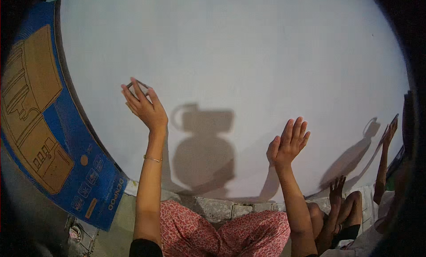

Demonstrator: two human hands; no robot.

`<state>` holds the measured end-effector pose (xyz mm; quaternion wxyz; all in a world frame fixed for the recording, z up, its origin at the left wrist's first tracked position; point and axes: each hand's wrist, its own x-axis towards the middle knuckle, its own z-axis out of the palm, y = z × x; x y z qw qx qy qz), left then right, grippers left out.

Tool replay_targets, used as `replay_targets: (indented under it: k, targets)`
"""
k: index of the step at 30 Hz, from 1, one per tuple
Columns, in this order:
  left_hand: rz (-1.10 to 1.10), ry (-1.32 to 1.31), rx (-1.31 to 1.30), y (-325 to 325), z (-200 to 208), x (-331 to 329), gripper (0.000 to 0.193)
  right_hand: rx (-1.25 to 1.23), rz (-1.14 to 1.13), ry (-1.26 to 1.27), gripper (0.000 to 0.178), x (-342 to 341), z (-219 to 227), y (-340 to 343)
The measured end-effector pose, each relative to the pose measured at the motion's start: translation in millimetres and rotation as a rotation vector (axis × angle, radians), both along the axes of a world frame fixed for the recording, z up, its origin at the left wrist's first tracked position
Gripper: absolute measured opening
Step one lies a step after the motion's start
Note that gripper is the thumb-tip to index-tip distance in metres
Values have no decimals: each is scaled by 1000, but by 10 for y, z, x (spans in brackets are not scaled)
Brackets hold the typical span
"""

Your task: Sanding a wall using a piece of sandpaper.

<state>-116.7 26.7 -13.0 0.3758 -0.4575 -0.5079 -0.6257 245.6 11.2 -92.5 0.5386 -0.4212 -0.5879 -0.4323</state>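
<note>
My left hand (148, 110) is raised against the pale wall (248, 43), its fingers over a small flat piece with thin dark edges (141, 86). Most of that piece is hidden under the fingers, so its kind is unclear. Farther right and a little lower, my right hand (289, 143) rests at the wall with its fingers stretched out and nothing in it. Between the two hands the wall bears only the dark shadow of my head and headgear.
At the left leans a large blue and brown cardboard panel (66, 137). Grey blocks (213, 208) line the wall's foot, close to my knees in red patterned trousers (195, 230). On the right another person has one hand (389, 133) at the wall and another hand (337, 190) by their knee.
</note>
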Motion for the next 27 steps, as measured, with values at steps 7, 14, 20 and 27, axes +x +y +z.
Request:
replay_targets:
  k: [7, 14, 20, 27]
  targets:
    - [-9, 410, -178, -152, -273, 342, 68, 29, -9, -21, 55, 86, -5, 24]
    - [-30, -380, -21, 20, -41, -649, 74, 15, 4, -13, 55, -10, -19, -4]
    - [-11, 137, -256, -172, -428, 137, 67, -22, -32, -30, 56, 149, -36, -23]
    - [-6, -283, -164, -13, -796, -200, 73, -2, -22, -74, 56, 60, -60, 8]
